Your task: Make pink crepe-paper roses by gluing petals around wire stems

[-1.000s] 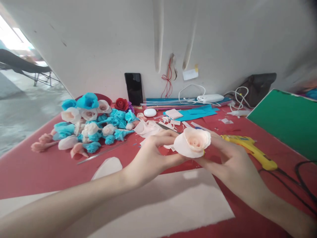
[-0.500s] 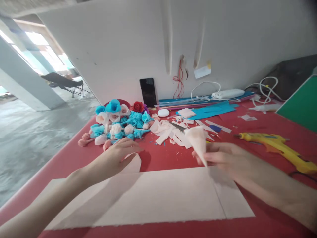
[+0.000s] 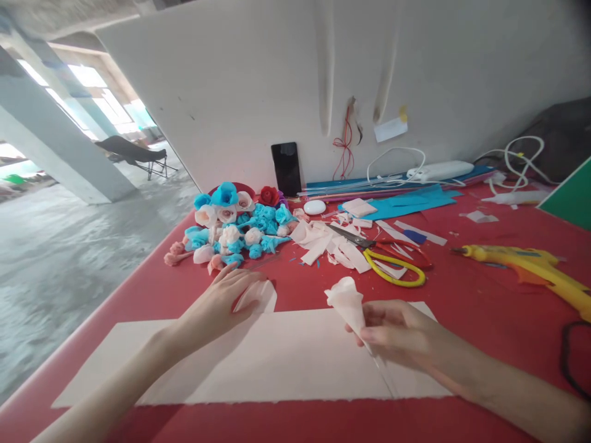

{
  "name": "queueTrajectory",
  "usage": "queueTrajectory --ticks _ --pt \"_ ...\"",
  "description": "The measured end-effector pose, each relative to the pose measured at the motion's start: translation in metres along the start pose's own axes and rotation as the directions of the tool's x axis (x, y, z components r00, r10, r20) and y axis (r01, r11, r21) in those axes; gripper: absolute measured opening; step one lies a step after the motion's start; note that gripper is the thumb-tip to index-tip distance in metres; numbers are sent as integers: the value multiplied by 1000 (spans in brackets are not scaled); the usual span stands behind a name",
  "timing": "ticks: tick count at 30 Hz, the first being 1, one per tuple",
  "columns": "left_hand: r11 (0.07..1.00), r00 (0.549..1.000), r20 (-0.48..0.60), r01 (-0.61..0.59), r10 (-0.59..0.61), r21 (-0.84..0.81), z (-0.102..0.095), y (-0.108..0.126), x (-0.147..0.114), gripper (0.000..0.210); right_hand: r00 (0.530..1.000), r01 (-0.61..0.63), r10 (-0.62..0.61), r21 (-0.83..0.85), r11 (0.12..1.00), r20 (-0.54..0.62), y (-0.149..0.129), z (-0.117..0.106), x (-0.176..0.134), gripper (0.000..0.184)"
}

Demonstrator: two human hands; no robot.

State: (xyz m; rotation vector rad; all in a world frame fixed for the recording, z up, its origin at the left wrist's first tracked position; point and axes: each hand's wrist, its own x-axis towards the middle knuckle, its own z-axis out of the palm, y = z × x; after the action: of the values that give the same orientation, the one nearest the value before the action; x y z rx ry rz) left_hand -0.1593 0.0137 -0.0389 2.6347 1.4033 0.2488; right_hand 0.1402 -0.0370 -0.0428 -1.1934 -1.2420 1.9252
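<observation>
My right hand (image 3: 392,329) pinches a pale pink paper flower (image 3: 347,298). Its cone-shaped bloom points up and left, and a thin stem trails below the fingers over a large pale paper sheet (image 3: 286,357). At the left, my left hand (image 3: 226,298) is open, its fingers stretched over a small rounded pale paper piece (image 3: 265,296) at the sheet's far edge. Thumb and fingers are apart; whether they touch that piece I cannot tell. Beyond my right hand lie scissors (image 3: 397,280) with one yellow and one red handle.
Blue, white and pink paper flowers (image 3: 231,231) are heaped at the back left. Paper scraps (image 3: 318,243) lie by the scissors. On the right rests a yellow glue gun (image 3: 512,255). A phone (image 3: 286,169) leans on the back wall, near a white oval case (image 3: 314,207).
My right hand has moved left and nearer with the paper flower, uncovering the scissors' handles. My left hand stays by the small paper piece. The whole view has shifted slightly.
</observation>
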Motion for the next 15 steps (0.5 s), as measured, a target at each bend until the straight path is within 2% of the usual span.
queueTrajectory --ticks 7,15 --pt "1000 993 -120 -9 11 22 7 -2 -3 25 997 50 -45 -81 995 70 6 -2 4 30" --pt "999 975 -222 -17 27 46 7 0 -7 14 990 119 -110 -108 987 86 10 -4 6 27"
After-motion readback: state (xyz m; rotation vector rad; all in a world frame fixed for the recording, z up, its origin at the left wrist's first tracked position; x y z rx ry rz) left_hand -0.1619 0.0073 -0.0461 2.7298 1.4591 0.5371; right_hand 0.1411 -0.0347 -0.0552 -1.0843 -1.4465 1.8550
